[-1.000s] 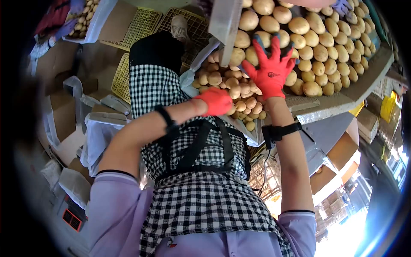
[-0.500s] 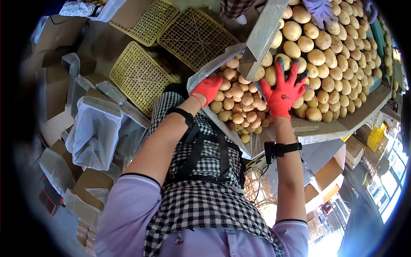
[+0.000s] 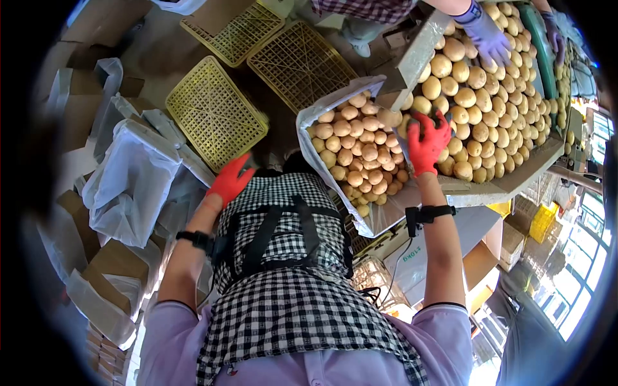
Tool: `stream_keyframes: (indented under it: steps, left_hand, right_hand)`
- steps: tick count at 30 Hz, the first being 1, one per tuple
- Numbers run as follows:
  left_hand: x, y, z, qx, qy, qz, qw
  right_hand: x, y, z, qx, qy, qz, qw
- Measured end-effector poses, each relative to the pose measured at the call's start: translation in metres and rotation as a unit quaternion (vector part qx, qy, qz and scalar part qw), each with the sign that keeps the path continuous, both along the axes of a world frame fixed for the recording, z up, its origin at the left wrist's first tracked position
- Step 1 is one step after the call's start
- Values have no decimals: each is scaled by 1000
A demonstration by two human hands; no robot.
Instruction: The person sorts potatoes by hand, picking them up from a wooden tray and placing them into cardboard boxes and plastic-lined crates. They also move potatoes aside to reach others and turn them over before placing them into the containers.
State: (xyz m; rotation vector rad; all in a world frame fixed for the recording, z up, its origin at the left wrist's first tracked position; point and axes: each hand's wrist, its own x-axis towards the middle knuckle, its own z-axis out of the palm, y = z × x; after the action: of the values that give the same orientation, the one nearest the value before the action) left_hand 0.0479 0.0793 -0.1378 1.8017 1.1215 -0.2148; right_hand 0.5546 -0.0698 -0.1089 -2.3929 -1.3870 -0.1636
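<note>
My left hand, in a red glove, is off the box, over the left side of my checkered apron. Its fingers are apart, with nothing seen in them. My right hand, in a red glove with dark fingertips, lies with spread, bent fingers on the near-left edge of the potatoes on the sorting table. Beside it, to the left, stands a plastic-lined box full of smaller potatoes.
Yellow plastic crates stand at the upper left. Lined cardboard boxes are at the left. A co-worker's purple-gloved hand touches the potatoes at the top. A metal chute edge borders the table beside the filled box.
My left hand has left the box's edge and moved left and down, its fingers opening. My right hand has shifted slightly down, its fingers more bent. The co-worker's hand reaches further in.
</note>
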Motion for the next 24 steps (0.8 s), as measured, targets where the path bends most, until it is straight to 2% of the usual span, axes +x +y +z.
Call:
stream_keyframes:
  steps: [2,4,5,7,9,12,14,17,18,19,20,22,24]
  left_hand:
    - [-59,-12,12,-7,64,35,997]
    - [-118,-29,17,-9,114,75,991]
    - [-149,-42,6,3,134,96,986]
    - [-197,-68,-14,15,166,132,977]
    - [-234,-77,-7,33,205,189,960]
    - [-257,-83,4,13,258,273,927]
    - [-267,-72,-8,76,281,318,902]
    - [-265,-43,-8,153,256,409,863]
    - [-270,-27,-15,138,281,387,867]
    - [-277,-19,-34,199,261,392,859]
    - [-283,-5,-51,238,259,387,852]
    - [-268,40,-25,163,235,421,861]
    - [-261,77,-42,183,230,428,855]
  right_hand:
    - [13,-7,-11,82,69,1,994]
    - [2,4,0,135,45,-30,989]
    - [-1,6,5,109,-12,-12,994]
    - [6,6,0,27,-20,40,999]
    - [-3,12,1,-23,-49,67,996]
    - [-18,16,6,-56,-68,84,993]
    - [-10,13,2,-111,-98,87,985]
    - [-12,11,5,-145,-122,98,977]
    - [-6,9,-13,-100,-113,93,984]
    - [7,10,-32,4,-151,128,980]
    - [-35,24,39,-63,-77,150,984]
    - [-25,20,25,-82,-237,78,965]
    - [-22,21,18,-66,-260,95,959]
